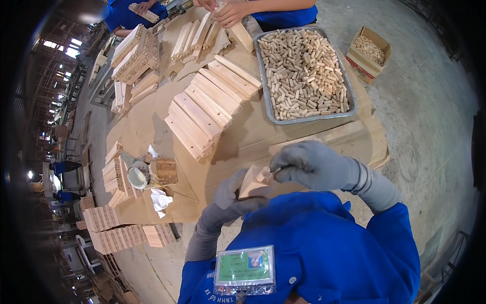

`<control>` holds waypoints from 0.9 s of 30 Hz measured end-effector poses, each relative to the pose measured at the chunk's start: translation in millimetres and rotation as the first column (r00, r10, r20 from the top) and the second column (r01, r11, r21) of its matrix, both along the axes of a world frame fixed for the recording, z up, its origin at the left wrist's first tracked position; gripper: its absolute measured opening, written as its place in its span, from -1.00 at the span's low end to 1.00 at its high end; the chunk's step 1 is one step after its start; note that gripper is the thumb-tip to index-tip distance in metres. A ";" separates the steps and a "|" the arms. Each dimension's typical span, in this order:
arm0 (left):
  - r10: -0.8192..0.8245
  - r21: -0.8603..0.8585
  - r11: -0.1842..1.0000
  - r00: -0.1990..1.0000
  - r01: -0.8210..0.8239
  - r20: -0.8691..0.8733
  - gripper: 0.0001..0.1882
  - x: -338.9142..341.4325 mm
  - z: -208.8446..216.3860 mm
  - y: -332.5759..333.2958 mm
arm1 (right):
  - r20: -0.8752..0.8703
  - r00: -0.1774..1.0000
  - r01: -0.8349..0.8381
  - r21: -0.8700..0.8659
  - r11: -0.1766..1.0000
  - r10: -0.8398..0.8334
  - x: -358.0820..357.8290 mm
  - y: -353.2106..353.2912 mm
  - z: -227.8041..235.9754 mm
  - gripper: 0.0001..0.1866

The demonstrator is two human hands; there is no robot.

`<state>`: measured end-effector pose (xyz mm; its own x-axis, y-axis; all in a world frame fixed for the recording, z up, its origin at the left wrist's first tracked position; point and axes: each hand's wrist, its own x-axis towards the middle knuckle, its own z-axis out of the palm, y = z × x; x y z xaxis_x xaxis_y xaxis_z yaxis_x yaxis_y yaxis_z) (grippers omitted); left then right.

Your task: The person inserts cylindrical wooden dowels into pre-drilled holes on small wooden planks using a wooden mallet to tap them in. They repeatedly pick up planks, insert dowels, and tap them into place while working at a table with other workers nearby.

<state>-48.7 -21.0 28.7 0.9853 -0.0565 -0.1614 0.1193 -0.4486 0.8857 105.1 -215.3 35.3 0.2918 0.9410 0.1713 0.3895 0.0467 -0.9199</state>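
Note:
In my gloved left hand [230,200] is a pale wooden block [249,183], gripped with one end turned up toward my chest. A short wooden dowel [263,174] shows at that end; whether it sits inside a hole is hard to see. My gloved right hand [316,164] comes in from the right, its thumb and fingers pinched together at the dowel. Beyond my hands stands a metal tray [353,107] heaped with loose dowels. Left of the tray, drilled wooden pieces [202,114] lie side by side in a slanting row on the cardboard-covered table [243,157].
A glue-smeared pot [137,177], a wood block [165,171] and crumpled white paper [161,200] sit at the left. More stacked wood [132,55] rises behind. Across the table, a co-worker's hands [230,12] handle wood. A cardboard box [369,53] of small pieces stands far right.

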 end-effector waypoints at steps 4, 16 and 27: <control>-0.124 0.403 0.915 0.946 -0.008 0.299 -0.37 -4.8 -6.5 -4.8 | 0.080 0.994 0.074 -0.076 0.994 -0.068 -12.5 -10.0 2.9 -0.80; 0.156 0.326 0.932 0.987 -0.160 0.037 -0.43 -21.0 -50.2 -4.4 | 0.001 0.992 0.122 -0.345 0.931 -0.129 15.5 -33.5 -67.3 -0.55; 0.348 -0.294 0.860 0.901 -0.417 -0.260 -0.56 -16.4 -45.5 32.5 | 0.256 0.965 0.232 -0.721 0.653 -0.061 19.9 -97.3 -82.2 -0.48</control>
